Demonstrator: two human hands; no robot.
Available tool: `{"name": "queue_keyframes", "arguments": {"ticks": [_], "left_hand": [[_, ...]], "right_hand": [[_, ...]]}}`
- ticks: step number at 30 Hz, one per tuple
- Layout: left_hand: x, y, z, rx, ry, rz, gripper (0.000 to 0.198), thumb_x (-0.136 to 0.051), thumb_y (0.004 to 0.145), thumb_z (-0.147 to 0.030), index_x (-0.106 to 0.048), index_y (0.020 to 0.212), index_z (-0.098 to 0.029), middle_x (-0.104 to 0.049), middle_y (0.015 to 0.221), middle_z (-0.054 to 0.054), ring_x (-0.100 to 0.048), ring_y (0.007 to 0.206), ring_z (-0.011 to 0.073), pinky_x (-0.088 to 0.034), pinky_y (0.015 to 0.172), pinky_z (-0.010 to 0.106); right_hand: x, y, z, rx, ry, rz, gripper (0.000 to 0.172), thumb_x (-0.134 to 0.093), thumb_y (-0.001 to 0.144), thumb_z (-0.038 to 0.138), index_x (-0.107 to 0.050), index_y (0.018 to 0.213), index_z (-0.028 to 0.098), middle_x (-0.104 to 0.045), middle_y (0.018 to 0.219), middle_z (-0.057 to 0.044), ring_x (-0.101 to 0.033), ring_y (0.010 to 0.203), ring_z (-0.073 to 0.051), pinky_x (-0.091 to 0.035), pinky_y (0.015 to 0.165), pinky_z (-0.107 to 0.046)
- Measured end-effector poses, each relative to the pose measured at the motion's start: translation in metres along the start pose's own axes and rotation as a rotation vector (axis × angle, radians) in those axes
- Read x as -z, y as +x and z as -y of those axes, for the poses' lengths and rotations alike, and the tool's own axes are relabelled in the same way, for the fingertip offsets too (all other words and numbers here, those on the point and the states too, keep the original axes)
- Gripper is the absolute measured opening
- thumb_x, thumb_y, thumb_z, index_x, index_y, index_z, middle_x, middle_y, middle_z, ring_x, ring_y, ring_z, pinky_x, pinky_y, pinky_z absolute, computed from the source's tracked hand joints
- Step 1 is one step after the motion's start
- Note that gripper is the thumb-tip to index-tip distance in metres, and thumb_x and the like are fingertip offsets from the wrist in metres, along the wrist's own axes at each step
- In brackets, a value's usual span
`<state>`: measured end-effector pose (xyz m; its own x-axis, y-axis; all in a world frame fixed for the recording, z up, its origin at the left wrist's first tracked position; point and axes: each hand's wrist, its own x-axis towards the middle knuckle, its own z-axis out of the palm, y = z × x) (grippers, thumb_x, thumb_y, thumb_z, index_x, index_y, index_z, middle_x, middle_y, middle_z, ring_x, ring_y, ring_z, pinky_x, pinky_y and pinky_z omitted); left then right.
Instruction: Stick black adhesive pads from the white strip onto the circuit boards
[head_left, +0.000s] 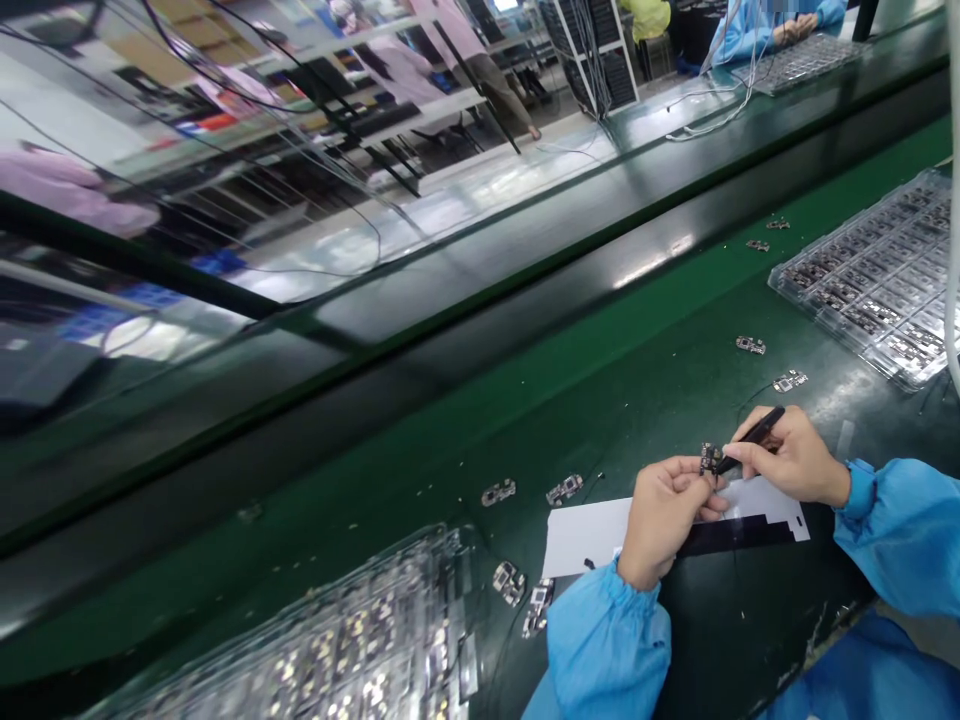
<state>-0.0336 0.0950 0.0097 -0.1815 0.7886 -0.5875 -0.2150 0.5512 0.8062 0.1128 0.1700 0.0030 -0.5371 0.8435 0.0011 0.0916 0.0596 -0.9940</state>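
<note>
Along the green-matted workbench [450, 430], both hands work close together above a white sheet [592, 535]: the left hand [664, 520] pinches a small circuit board [709, 459] while the right hand [787, 455] holds black tweezers [752, 438] with their tip at its edge.

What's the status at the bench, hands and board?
Left hand pinching a small circuit board. Right hand holding black tweezers, tips at the board. Loose boards lying beyond the white sheet, none blocking.
</note>
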Motion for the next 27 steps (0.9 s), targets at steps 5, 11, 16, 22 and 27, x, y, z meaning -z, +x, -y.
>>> {"name": "queue_keyframes", "arguments": {"ticks": [5, 11, 16, 22, 27], "left_hand": [[0.003, -0.002, -0.001, 0.015, 0.002, 0.004, 0.011, -0.061, 0.063, -0.012, -0.066, 0.073, -0.009, -0.066, 0.056, 0.004, -0.058, 0.045, 0.0089, -0.047, 0.046, 0.017], [0.003, -0.003, -0.001, 0.023, -0.003, -0.002, 0.012, -0.064, 0.063, -0.012, -0.065, 0.074, -0.008, -0.066, 0.056, 0.005, -0.058, 0.045, 0.0089, -0.047, 0.046, 0.017], [0.005, -0.003, -0.003, 0.043, -0.068, -0.027, 0.019, -0.071, 0.062, -0.016, -0.065, 0.077, -0.007, -0.071, 0.070, 0.010, -0.062, 0.050, 0.0100, -0.049, 0.048, 0.017], [0.012, -0.005, -0.006, 0.100, -0.180, 0.000, 0.032, -0.079, 0.059, -0.018, -0.064, 0.085, -0.007, -0.072, 0.083, 0.012, -0.065, 0.057, 0.0116, -0.053, 0.053, 0.018], [0.035, 0.015, -0.035, 0.044, -0.180, -0.129, 0.016, -0.070, 0.072, -0.014, -0.065, 0.084, -0.005, -0.071, 0.082, 0.013, -0.064, 0.055, 0.0118, -0.054, 0.051, 0.020]], "right_hand": [[0.005, -0.003, 0.004, 0.188, -0.119, -0.016, 0.017, -0.065, 0.078, 0.031, -0.066, 0.072, 0.015, -0.063, 0.052, -0.003, -0.059, 0.043, -0.014, -0.046, 0.040, -0.024], [0.005, 0.000, 0.005, 0.148, -0.089, 0.024, 0.019, -0.064, 0.078, 0.031, -0.066, 0.071, 0.014, -0.063, 0.052, -0.004, -0.061, 0.044, -0.015, -0.046, 0.039, -0.024], [0.012, 0.006, 0.004, 0.157, -0.041, -0.195, 0.021, -0.065, 0.078, 0.034, -0.065, 0.072, 0.014, -0.061, 0.052, -0.002, -0.060, 0.043, -0.014, -0.050, 0.042, -0.024], [0.017, 0.012, -0.002, 0.244, -0.123, -0.316, 0.016, -0.064, 0.079, 0.028, -0.065, 0.073, 0.012, -0.063, 0.056, -0.003, -0.062, 0.044, -0.014, -0.050, 0.041, -0.022], [0.013, 0.013, -0.008, 0.373, -0.290, -0.309, 0.013, -0.062, 0.081, 0.024, -0.067, 0.076, 0.013, -0.066, 0.061, -0.005, -0.060, 0.045, -0.012, -0.048, 0.042, -0.021]]}}
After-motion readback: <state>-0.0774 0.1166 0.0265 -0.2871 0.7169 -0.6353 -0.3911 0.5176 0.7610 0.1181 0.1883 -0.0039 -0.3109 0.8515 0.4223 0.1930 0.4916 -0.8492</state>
